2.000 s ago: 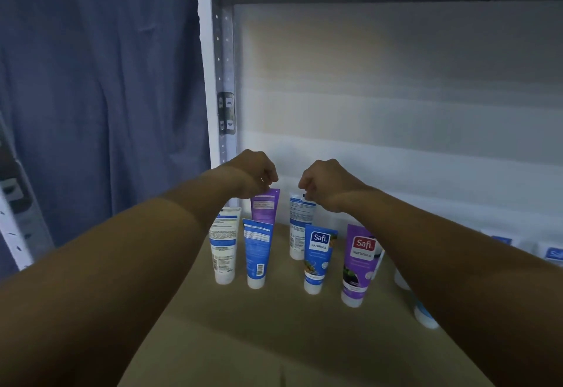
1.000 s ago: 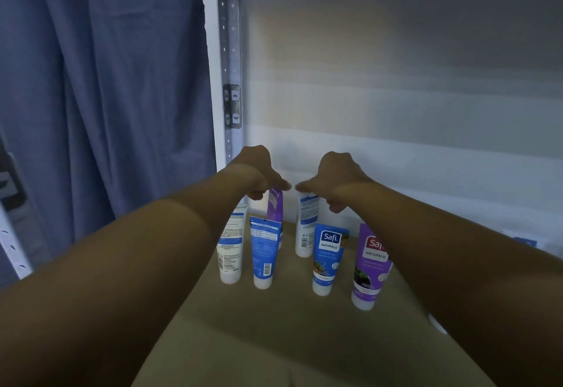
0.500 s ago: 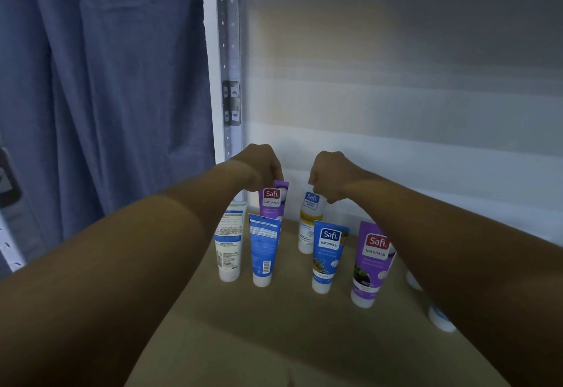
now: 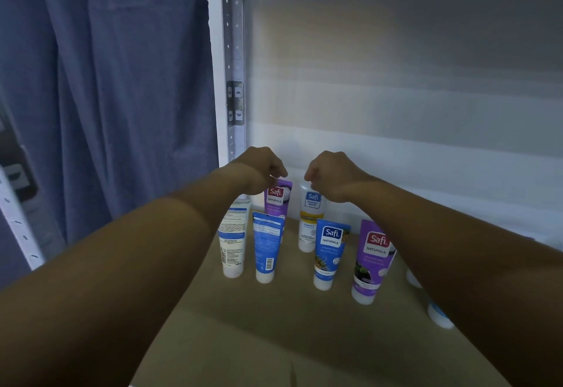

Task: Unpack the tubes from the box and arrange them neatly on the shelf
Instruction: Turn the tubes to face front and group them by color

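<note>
you're deep in the arranging step now, both arms stretched to the back row of the shelf [image 4: 274, 325]. your left hand [image 4: 262, 170] has its fingers curled down on the crimped top of the purple tube [image 4: 278, 200], pinching it as it stands on its cap. your right hand [image 4: 332, 173] does the same on the white tube [image 4: 310, 219] just beside it, fingertips closed on the top edge. both labels face you, logo readable.

in front of them stands the next row: a white tube with its back print showing [image 4: 234, 243], a blue tube also turned backwards [image 4: 268, 246], then a blue safi tube [image 4: 329, 252] and a purple safi tube [image 4: 371, 261] facing forward, the last one leaning a little to the right. more caps peek out under your right forearm [image 4: 438, 316]. the box itself is not in view.

by the look of it, these two back tubes are nearly settled. the next move calls for a gentle release so neither one tips, letting go straight upward and clear of the front row. after that, the two backward-facing tubes on the left probably want a turn to match.
</note>
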{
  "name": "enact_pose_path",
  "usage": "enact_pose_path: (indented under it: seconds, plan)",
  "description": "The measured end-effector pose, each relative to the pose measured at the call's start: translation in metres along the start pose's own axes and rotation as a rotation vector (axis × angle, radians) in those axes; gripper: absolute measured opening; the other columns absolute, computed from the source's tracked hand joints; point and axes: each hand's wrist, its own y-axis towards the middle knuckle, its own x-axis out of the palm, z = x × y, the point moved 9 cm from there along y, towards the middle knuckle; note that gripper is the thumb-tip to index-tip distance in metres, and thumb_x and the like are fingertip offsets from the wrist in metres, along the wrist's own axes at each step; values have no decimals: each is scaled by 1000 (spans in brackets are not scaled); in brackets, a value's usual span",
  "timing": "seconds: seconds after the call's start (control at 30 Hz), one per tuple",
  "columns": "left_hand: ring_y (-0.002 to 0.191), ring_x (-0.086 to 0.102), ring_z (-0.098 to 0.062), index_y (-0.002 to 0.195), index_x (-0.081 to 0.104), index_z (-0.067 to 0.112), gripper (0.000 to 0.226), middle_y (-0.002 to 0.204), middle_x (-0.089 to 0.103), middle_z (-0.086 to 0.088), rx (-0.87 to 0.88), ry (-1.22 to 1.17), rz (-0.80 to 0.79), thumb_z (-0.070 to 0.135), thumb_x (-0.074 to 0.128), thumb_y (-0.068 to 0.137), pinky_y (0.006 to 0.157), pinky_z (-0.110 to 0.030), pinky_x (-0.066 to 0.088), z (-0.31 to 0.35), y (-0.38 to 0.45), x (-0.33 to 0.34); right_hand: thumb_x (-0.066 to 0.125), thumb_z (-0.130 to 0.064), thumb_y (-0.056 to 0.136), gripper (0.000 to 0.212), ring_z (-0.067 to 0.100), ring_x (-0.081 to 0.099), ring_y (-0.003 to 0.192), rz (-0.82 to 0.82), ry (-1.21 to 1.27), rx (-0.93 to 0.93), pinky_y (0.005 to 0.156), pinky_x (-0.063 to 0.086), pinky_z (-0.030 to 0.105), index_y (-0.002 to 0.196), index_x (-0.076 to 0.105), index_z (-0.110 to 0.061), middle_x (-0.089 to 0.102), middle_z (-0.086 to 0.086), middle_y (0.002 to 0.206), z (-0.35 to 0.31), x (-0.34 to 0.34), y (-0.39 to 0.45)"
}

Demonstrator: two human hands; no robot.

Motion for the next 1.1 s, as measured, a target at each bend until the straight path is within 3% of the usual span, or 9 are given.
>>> enact_pose_path:
  seconds: [0.13,0.33,0.53,0.7,0.77,0.87,0.93,1.1]
  plan:
    - [116,61,-23,128,65,12,32,127,67,-6,-33,-34,80,12,61,96,95,-33,51,-10,-21,-18,60,-13,93,23,21,61,107,102,137,-52,82,45,24,115,69,-9,66,7,119,-25,-16,-13]
    - [99,65,-17,110,75,11,20,110,73,-3,-15,-134,96,17,65,94,86,-27,50,-36,-71,-37,68,-26,88,21,16,64,98,-54,195,-182,79,54,29,104,71,-13,71,2,105,-72,-2,-40]
    - [94,70,-15,103,75,14,18,104,76,0,77,-125,-59,6,70,88,85,-30,58,-34,-98,-30,69,-12,86,27,19,63,101,-157,69,-198,90,54,34,113,70,-10,68,5,112,-96,17,-53]
    - [87,65,-8,91,73,21,18,101,75,3,117,-39,-15,4,68,89,78,-22,52,-29,-99,-31,64,-2,87,23,21,65,97,-159,-4,-216,88,54,31,108,72,-9,70,7,110,-104,19,-55]
    - [86,65,-9,87,73,25,20,93,72,10,115,-31,-13,5,69,88,80,-26,55,-31,-99,-31,65,-1,86,22,21,67,94,-158,-14,-221,87,55,30,104,73,-9,71,7,107,-105,18,-55]
    - [77,61,-6,88,78,23,19,81,66,23,108,-20,-7,6,70,87,72,-20,48,-33,-98,-32,65,2,84,21,22,68,92,-165,-28,-239,88,55,32,101,75,-9,72,8,104,-106,17,-56]
    - [81,63,-8,90,79,20,18,87,71,16,114,-19,-18,5,70,87,73,-20,49,-32,-98,-32,66,3,83,21,21,68,89,-155,-28,-251,86,56,32,97,76,-9,73,7,101,-106,16,-56]
    - [102,64,-16,97,79,19,27,112,73,3,43,-84,10,0,60,89,90,-38,58,-41,-97,-32,67,-7,86,21,19,63,102,-83,-31,-185,83,51,26,105,74,-13,70,4,109,-91,15,-51]
